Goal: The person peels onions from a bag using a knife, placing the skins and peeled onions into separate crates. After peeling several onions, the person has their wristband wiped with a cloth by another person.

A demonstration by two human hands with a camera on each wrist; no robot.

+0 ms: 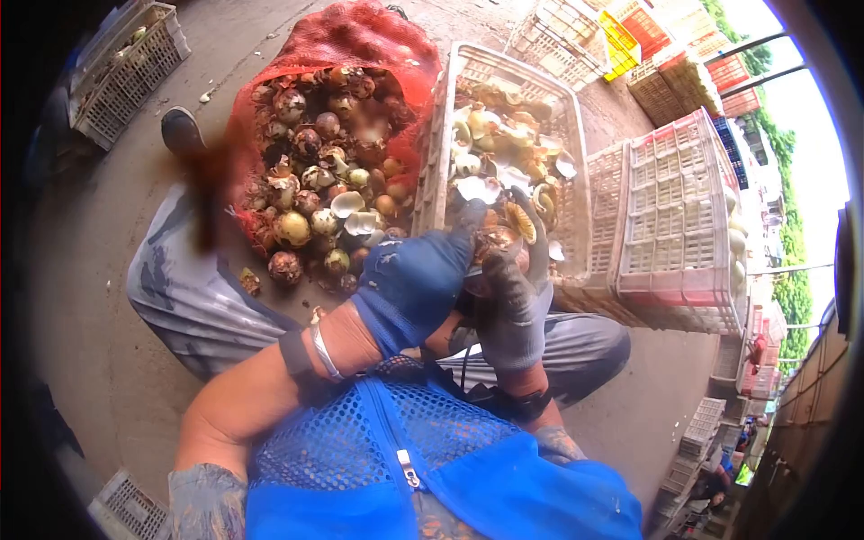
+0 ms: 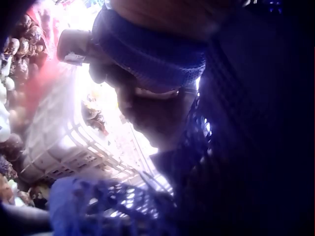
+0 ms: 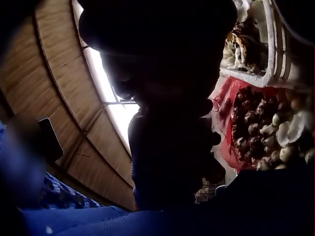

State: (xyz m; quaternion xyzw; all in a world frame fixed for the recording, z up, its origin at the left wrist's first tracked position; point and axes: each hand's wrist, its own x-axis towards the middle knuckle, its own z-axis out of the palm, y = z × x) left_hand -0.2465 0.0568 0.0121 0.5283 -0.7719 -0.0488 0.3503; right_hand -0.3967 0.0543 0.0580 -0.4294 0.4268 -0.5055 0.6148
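Note:
In the head view a brown-skinned onion (image 1: 498,241) is held between both hands, above the near end of a crate of peels (image 1: 580,193). My left hand (image 1: 414,274), in a blue glove, grips its left side; whether it also holds a tool is hidden. My right hand (image 1: 517,301), in a grey glove, curls its fingers and thumb round the onion. A ribbed yellow-brown piece of skin (image 1: 520,222) shows by the right fingers. The blue cuff (image 2: 147,54) fills the left wrist view's top; the right hand (image 3: 167,98) is a dark silhouette in its wrist view.
A red mesh bag (image 1: 360,36) spills onions (image 1: 292,229) left of the peel crate. Stacked crates (image 1: 675,216) stand close on the right, with more beyond, including a yellow one (image 1: 619,45). Another crate (image 1: 135,76) is at the far left. Bent legs (image 1: 202,288) flank the work.

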